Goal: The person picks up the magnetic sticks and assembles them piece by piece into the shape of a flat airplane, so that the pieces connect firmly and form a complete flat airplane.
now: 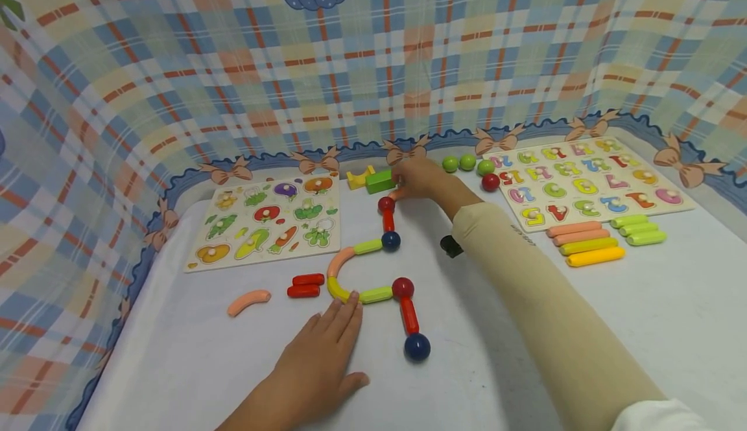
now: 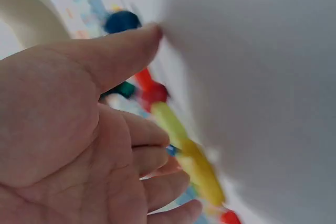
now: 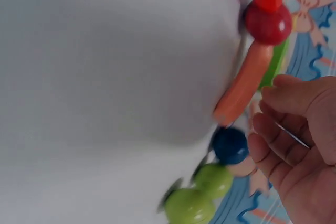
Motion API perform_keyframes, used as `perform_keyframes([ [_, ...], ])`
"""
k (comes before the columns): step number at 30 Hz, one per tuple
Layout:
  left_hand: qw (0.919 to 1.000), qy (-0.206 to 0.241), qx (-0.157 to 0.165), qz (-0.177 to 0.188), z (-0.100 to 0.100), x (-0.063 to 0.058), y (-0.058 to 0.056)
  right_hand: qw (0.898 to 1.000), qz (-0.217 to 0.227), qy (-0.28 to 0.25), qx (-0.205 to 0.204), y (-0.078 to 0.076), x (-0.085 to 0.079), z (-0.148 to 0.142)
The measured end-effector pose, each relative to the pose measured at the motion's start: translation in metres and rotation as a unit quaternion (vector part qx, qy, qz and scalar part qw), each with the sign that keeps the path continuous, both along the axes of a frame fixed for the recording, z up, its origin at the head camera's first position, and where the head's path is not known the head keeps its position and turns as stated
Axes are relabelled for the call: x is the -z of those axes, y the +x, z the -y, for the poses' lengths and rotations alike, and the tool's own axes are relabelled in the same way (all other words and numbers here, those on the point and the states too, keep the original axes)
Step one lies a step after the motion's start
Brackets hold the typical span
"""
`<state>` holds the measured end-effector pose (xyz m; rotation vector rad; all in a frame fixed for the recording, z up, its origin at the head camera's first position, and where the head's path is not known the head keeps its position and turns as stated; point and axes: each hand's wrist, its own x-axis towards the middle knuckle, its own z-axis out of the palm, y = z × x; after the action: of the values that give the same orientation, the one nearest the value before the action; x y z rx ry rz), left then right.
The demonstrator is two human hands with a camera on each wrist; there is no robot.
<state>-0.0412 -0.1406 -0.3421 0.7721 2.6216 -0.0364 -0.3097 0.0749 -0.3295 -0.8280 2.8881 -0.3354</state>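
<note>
My left hand (image 1: 318, 360) lies with straight fingers on the table, its fingertips touching the yellow curved stick (image 1: 336, 290) of a chain of sticks and balls. In the left wrist view its palm shows with nothing held. At the chain's far end, my right hand (image 1: 417, 178) is beside a salmon curved stick (image 3: 244, 85) joined to a red ball (image 3: 269, 22). Its fingers are loosely bent, with nothing seen between them. A blue ball (image 3: 230, 145) sits by the stick's free end. Near that hand stands a green block (image 1: 380, 181). The chain's near end is another blue ball (image 1: 417, 347).
A vegetable puzzle board (image 1: 268, 220) lies left, a number puzzle board (image 1: 589, 181) right. Green balls (image 1: 467, 162) and a red ball (image 1: 490, 181) stand at the back. Loose sticks (image 1: 595, 256) lie right; red sticks (image 1: 303, 291) and a salmon curved stick (image 1: 249, 302) lie left.
</note>
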Motion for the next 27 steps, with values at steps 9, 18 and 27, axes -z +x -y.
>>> perform_keyframes([
  [9, 0.9836, 0.000, 0.172, 0.053, -0.016, 0.004, 0.036, 0.986, 0.004, 0.012, -0.167, 0.042, -0.019, 0.083],
  [18, 0.9695, 0.031, 0.242, 0.025, -0.011, 0.020, 0.049, 0.953, 0.069, 0.059, -0.289, 0.114, -0.011, 0.182],
  [27, 0.9575, 0.077, 0.266, -0.080, -0.007, 0.021, 0.053, 0.915, 0.035, 0.155, -0.372, 0.159, -0.004, 0.220],
])
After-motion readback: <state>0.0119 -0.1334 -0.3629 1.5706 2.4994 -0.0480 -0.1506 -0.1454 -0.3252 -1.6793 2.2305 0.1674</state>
